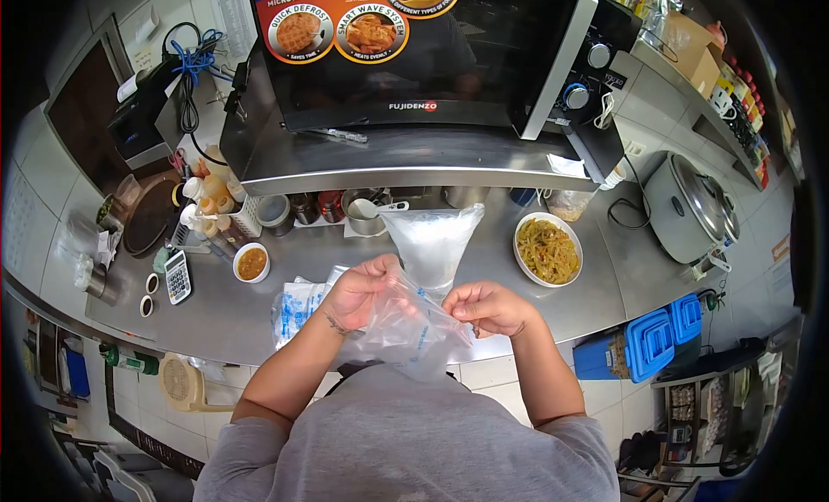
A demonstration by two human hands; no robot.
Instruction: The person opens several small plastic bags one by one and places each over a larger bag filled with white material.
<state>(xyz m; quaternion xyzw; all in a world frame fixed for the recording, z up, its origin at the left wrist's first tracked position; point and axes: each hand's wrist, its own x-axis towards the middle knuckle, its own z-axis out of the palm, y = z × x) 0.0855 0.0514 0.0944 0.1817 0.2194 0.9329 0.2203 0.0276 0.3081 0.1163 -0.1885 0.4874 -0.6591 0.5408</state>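
A clear plastic bag (413, 334) with blue print stretches between my two hands, close in front of my body. My left hand (361, 295) grips its upper left part, with the fingertips partly behind the film. On the other side, my right hand (490, 309) pinches the bag's edge between thumb and fingers. Just beyond the hands stands a clear bag with white contents (434, 243), whose kind I cannot make out. A pack of blue-printed plastic bags (300, 305) lies on the steel counter beside my left wrist.
Noodles fill a white bowl (548, 250) on the right, and a smaller bowl of brown sauce (251, 263) sits left. A microwave oven (414, 70) stands on the raised shelf. Also around are a calculator (178, 277), sauce bottles (210, 200) and a rice cooker (678, 213).
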